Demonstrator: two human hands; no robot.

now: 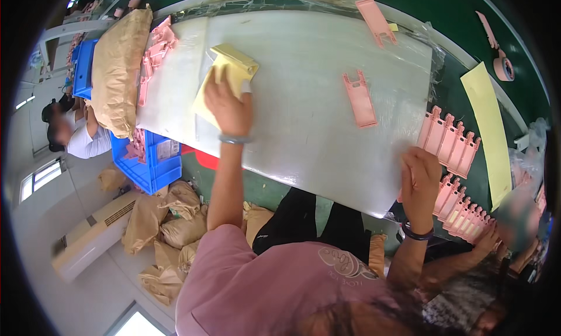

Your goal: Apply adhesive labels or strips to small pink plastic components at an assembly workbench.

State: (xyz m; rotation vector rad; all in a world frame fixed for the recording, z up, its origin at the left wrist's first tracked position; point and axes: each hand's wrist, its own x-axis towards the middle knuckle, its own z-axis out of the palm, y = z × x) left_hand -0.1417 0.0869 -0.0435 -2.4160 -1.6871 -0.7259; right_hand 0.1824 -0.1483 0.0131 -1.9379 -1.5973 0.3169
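Head view: bright, fairly even indoor light. I log glare streaks along the near edge of the glossy pale-grey flat worktop point(304, 102); bright white rectangular panel point(140, 325), lower left, blown out. Fisheye bows straight edges; corners fall black. Bare right hand point(421, 173) blurred, probably by motion.

The left hand point(229, 105) is on yellow paper point(238, 71), the right hand point(419, 175) beside pink pieces point(447, 138).

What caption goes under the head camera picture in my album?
Left hand on pale yellow paper, right hand beside slim pink plastic pieces at a shiny whitish tabletop.
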